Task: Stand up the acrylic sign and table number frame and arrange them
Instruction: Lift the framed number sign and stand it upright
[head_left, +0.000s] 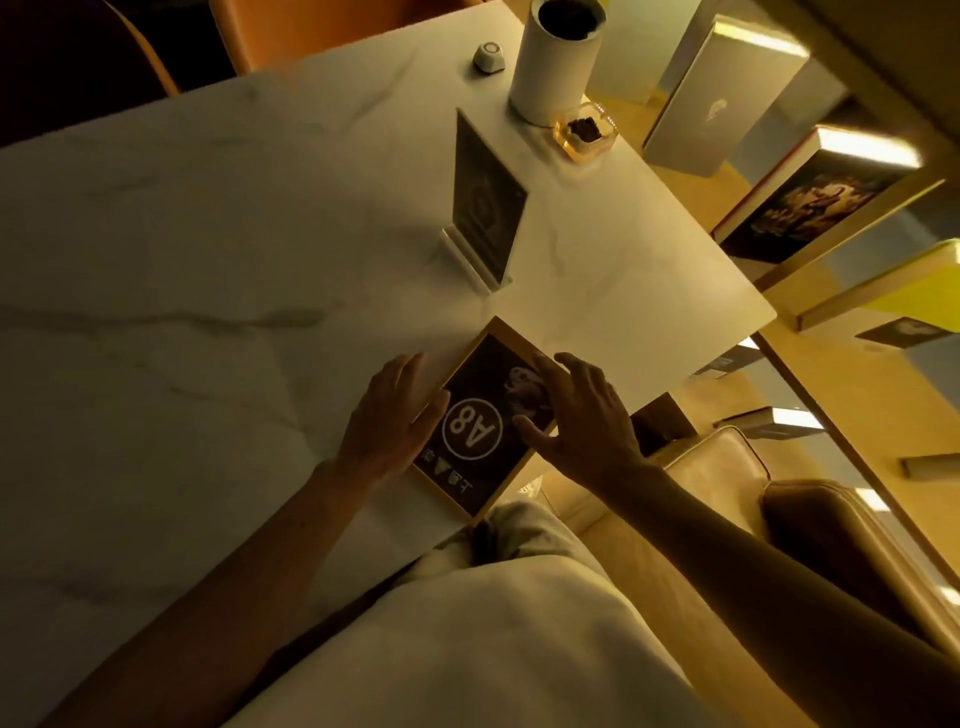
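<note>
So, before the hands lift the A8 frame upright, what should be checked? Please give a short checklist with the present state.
1. Acrylic sign already upright on its base: ok.
2. Table number frame standing: not ok, it lies flat, face up.
3. Left hand on the frame's left edge: ok.
4. Right hand gripping the frame: cannot tell, fingers spread over its right side.
5. Frame fully on the marble table: not ok, near corner overhangs the edge.
6. Free space between frame and sign: ok.

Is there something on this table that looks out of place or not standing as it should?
Yes. The table number frame marked A8 lies flat at the table's near edge, between the left hand and right hand, while the acrylic sign behind it already stands upright.
</note>
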